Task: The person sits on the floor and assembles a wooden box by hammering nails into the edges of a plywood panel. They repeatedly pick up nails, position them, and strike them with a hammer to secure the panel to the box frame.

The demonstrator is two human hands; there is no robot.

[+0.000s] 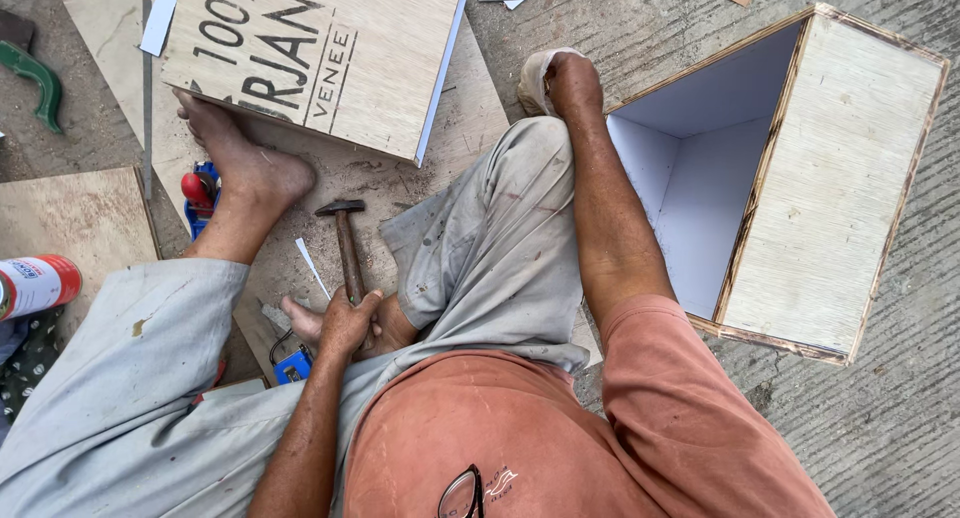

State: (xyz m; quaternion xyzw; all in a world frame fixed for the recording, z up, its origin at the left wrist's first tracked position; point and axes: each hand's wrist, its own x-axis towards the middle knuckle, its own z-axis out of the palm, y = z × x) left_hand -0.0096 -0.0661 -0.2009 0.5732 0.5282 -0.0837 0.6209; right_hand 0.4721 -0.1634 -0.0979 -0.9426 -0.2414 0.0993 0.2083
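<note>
Glasses: I see a pair of dark-rimmed glasses [461, 494] hanging at the collar of the orange shirt, nearest the camera.
Left hand: my left hand [347, 321] sits low between the knees, its grip clenched around the wooden handle of a hammer.
Hammer: the hammer [346, 242] lies along the floor, its dark steel head pointing away from me, on a bare plywood sheet [100, 18] dusted with sawdust.
Right hand: my right hand [545, 78] reaches past the right knee to the floor; whether its grip is clenched or released I cannot tell.
Box: an open plywood box [835, 188] with a white lining lies on its side just beside the right arm, on the concrete floor [900, 428].
Left foot: the bare left foot [235, 158] rests against the edge of a printed plywood panel [380, 58].
Far left: a red and white spray can [35, 285] and a green handle [35, 78].
</note>
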